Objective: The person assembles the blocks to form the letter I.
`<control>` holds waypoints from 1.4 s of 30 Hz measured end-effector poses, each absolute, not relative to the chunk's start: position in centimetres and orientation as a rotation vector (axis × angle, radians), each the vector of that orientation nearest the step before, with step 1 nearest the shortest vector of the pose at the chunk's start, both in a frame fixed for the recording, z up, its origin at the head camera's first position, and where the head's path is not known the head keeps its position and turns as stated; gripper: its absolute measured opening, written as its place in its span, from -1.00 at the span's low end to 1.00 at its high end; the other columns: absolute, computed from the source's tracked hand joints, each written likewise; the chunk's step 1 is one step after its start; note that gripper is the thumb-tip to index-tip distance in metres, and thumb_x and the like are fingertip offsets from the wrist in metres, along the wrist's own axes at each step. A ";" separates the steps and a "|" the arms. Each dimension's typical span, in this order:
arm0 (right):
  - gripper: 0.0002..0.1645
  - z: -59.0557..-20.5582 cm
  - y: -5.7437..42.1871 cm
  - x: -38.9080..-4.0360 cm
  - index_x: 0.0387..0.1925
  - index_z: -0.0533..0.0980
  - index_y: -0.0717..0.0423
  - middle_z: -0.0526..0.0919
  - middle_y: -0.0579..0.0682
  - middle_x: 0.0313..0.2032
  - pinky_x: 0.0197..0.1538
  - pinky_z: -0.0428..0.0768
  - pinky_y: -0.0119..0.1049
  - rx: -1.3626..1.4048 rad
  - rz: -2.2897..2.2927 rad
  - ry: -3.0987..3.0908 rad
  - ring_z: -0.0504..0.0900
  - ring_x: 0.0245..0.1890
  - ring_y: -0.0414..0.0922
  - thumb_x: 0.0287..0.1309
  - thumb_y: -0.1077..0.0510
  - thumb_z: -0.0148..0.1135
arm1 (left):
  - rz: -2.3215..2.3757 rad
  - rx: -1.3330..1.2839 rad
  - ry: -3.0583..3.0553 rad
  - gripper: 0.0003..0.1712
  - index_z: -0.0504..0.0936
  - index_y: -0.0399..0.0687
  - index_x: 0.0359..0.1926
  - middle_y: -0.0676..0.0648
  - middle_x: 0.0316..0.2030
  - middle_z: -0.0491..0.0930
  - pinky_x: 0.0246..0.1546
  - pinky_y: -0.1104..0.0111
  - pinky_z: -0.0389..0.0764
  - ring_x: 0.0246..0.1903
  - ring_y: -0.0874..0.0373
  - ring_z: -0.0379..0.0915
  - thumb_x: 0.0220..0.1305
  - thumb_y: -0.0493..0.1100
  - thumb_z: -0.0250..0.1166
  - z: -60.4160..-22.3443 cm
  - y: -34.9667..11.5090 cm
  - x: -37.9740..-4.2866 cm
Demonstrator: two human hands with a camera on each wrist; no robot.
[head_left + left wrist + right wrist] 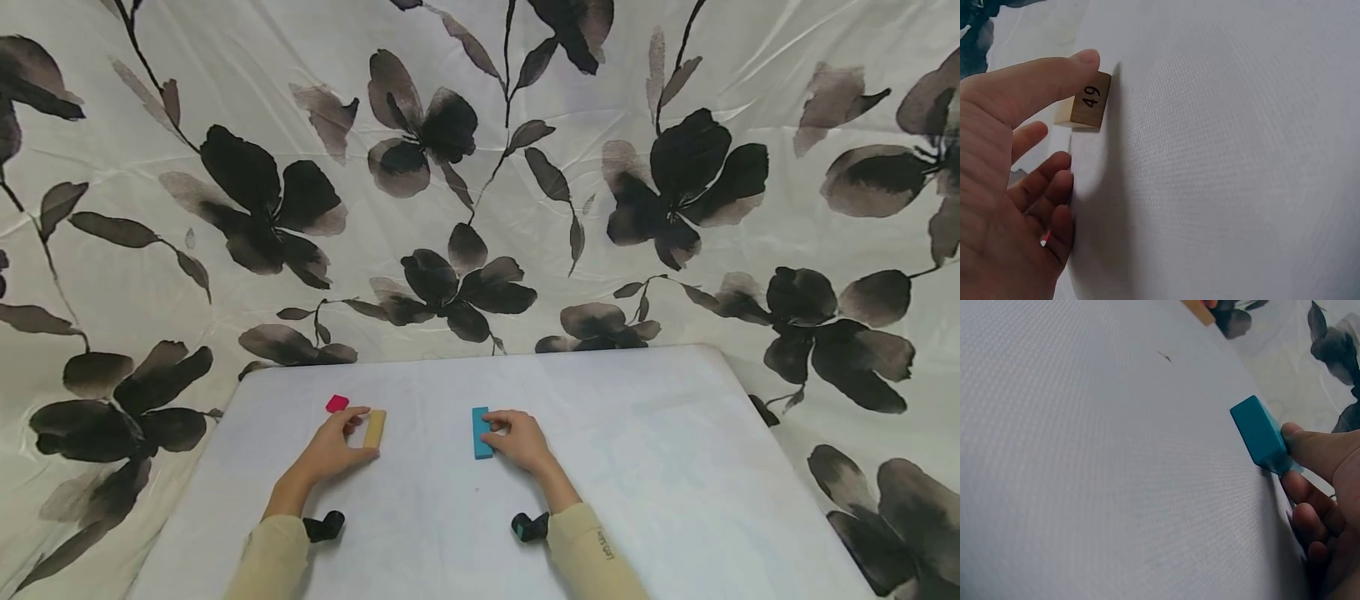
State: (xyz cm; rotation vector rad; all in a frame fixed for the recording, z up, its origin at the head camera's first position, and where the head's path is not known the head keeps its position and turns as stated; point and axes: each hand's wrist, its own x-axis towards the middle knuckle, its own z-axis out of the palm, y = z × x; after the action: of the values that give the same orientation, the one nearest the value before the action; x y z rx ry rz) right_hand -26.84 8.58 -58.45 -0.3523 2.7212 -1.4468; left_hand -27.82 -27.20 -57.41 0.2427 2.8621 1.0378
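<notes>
A plain wooden block (375, 429) lies on the white table, left of the middle. My left hand (337, 447) spans its length, with the thumb at the near end and the index finger at the far end. The number 49 is printed on the end of that block (1092, 103) in the left wrist view. Farther right, a teal block (480, 433) sits lengthwise on the table. At its right side my right hand (521, 437) grips it between thumb and index finger; the right wrist view shows the block (1260, 430) beside the fingertips.
A small red piece (337, 403) lies just beyond my left hand. The white table (622, 467) ends at a far edge against a flower-patterned cloth (450, 208). Black devices (326, 527) are strapped at both wrists.
</notes>
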 end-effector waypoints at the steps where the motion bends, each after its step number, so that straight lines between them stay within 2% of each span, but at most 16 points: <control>1: -0.62 -58.4 8.6 -26.8 -0.03 0.65 0.06 0.63 -0.13 -0.32 -0.35 0.40 -0.29 -0.348 -1.449 2.724 0.43 -0.47 -0.21 0.09 0.10 0.43 | 1.045 0.244 2.854 -0.04 0.39 -0.18 0.29 -0.20 0.02 0.46 0.02 0.00 0.40 -0.02 -0.09 0.36 -0.14 0.00 0.61 -57.4 -27.2 -28.0; 7: -0.63 -58.2 8.7 -26.8 -0.02 0.65 0.07 0.63 -0.12 -0.33 -0.40 0.37 -0.30 -0.319 -1.433 2.746 0.39 -0.50 -0.18 0.10 0.11 0.42 | 1.062 0.201 2.806 0.04 0.38 -0.11 0.31 -0.17 0.00 0.43 0.03 0.01 0.38 -0.01 -0.08 0.31 -0.20 0.09 0.63 -57.4 -27.0 -28.6; 11: -0.62 -58.7 8.6 -27.0 -0.01 0.65 0.03 0.62 -0.16 -0.33 -0.38 0.38 -0.32 -0.324 -1.411 2.750 0.40 -0.49 -0.21 0.11 0.08 0.41 | 1.075 0.163 2.781 0.05 0.36 -0.14 0.32 -0.16 -0.02 0.41 0.00 0.05 0.37 -0.03 -0.06 0.28 -0.20 0.08 0.63 -57.4 -27.3 -28.6; 17: -0.63 -58.7 8.3 -26.9 -0.03 0.65 0.08 0.63 -0.12 -0.33 -0.39 0.38 -0.30 -0.347 -1.455 2.734 0.40 -0.51 -0.19 0.10 0.10 0.42 | 1.075 0.177 2.781 0.01 0.38 -0.09 0.32 -0.16 -0.04 0.39 -0.03 0.08 0.36 -0.06 -0.05 0.27 -0.18 0.07 0.62 -57.4 -27.6 -28.5; 21: -0.63 -58.8 8.1 -26.8 -0.03 0.65 0.08 0.63 -0.12 -0.32 -0.40 0.38 -0.31 -0.348 -1.467 2.722 0.39 -0.53 -0.19 0.10 0.10 0.42 | 1.080 0.207 2.806 -0.03 0.42 -0.12 0.27 -0.17 -0.07 0.39 -0.06 0.07 0.35 -0.09 -0.05 0.27 -0.18 0.04 0.62 -57.4 -27.7 -28.4; 28: -0.64 -58.9 8.0 -26.8 -0.03 0.65 0.02 0.62 -0.16 -0.33 -0.38 0.38 -0.31 -0.304 -1.441 2.730 0.39 -0.51 -0.20 0.10 0.09 0.42 | 1.093 0.208 2.806 0.01 0.40 -0.16 0.27 -0.21 -0.02 0.41 -0.02 0.03 0.37 -0.05 -0.08 0.30 -0.22 0.05 0.64 -57.7 -27.6 -28.4; 33: -0.64 -58.7 8.0 -26.8 -0.03 0.65 0.06 0.62 -0.14 -0.33 -0.38 0.39 -0.30 -0.330 -1.449 2.735 0.39 -0.50 -0.19 0.10 0.11 0.41 | 1.104 0.200 2.828 0.01 0.41 -0.20 0.24 -0.22 -0.03 0.41 -0.03 0.04 0.38 -0.07 -0.08 0.31 -0.24 0.05 0.65 -58.1 -27.6 -28.3; 42: -0.64 -58.7 8.0 -26.8 -0.03 0.65 0.05 0.62 -0.14 -0.32 -0.38 0.38 -0.30 -0.314 -1.443 2.738 0.39 -0.50 -0.19 0.11 0.10 0.41 | 1.146 0.185 2.834 -0.02 0.41 -0.26 0.21 -0.24 0.00 0.44 0.08 -0.02 0.37 0.01 -0.13 0.34 -0.22 0.04 0.64 -58.2 -27.2 -27.7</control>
State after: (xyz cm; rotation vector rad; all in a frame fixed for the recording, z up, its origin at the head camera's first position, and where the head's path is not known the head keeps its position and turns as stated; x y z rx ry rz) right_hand -26.77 8.01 -58.73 -0.3144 2.7377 -1.4428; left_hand -27.68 -27.20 -58.15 0.1855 2.8339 1.1461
